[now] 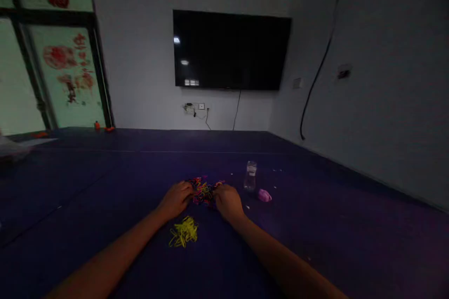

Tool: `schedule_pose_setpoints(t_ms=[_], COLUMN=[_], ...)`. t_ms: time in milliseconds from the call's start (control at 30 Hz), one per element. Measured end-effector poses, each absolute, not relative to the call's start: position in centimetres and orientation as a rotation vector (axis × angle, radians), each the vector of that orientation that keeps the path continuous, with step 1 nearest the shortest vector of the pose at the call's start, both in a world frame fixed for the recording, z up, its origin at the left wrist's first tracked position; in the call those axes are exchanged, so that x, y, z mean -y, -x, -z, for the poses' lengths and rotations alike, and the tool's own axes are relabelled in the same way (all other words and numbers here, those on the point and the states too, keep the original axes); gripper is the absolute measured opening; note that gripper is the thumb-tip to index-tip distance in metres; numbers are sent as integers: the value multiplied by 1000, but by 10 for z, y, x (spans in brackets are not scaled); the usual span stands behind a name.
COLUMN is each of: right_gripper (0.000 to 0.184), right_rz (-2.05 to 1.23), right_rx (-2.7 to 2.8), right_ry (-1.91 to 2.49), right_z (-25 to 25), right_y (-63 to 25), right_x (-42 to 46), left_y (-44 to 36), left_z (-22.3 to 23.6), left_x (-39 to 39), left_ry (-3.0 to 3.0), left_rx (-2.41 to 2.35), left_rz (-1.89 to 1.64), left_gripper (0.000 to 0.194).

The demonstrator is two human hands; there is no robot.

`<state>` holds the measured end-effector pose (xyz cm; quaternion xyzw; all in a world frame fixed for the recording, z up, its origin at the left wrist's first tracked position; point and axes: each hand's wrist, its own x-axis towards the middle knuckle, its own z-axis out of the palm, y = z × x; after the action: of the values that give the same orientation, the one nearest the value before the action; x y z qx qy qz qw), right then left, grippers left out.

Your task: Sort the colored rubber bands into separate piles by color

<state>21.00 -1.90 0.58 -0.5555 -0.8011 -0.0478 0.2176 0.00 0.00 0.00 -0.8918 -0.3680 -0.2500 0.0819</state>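
A heap of mixed-colour rubber bands (203, 190) lies on the dark blue surface (105, 187) in front of me. My left hand (175, 200) rests at the heap's left edge, fingers curled into it. My right hand (227, 201) sits at the heap's right edge, fingers also bent down onto the bands. What either hand pinches is too dim to make out. A separate small pile of yellow rubber bands (184, 232) lies nearer me, between my forearms.
A small clear bottle (250, 175) stands upright right of the heap, with a pink lid (264, 195) lying beside it. A dark TV (231, 50) hangs on the far wall. A window with red decorations (66, 65) is at the left.
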Motion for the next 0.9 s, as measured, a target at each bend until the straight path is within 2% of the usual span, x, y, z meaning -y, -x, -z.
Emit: schedule_pose_setpoints(t_ms=[400, 900], right_gripper=[31, 33], right_rz=[57, 94], right_rx=[2348, 2342], right_ry=[1383, 1521], right_z=[-4, -3], right_y=[-203, -202], right_x=[15, 13], left_y=[0, 4], left_z=[3, 5], left_x=[-5, -7], left_ry=[2705, 2699], left_rx=[1102, 1056], left_rz=[776, 814], left_gripper=[14, 23])
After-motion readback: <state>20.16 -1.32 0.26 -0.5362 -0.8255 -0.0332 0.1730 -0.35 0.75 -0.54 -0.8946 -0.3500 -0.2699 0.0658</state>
